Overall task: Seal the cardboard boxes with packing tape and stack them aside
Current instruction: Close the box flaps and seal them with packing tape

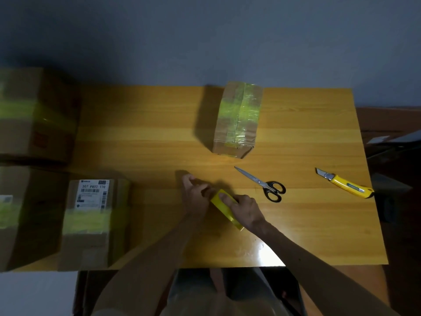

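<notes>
Hands mid-task: right hand (247, 209) grips yellow tape roll (224, 207) steady while left hand (196, 193) pinches its edge, prob. to free the end; scissors (265, 186) lie close by for cutting.

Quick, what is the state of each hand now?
Left hand: at the yellow packing tape roll, grip cannot be told.
Right hand: holds that roll.
</notes>
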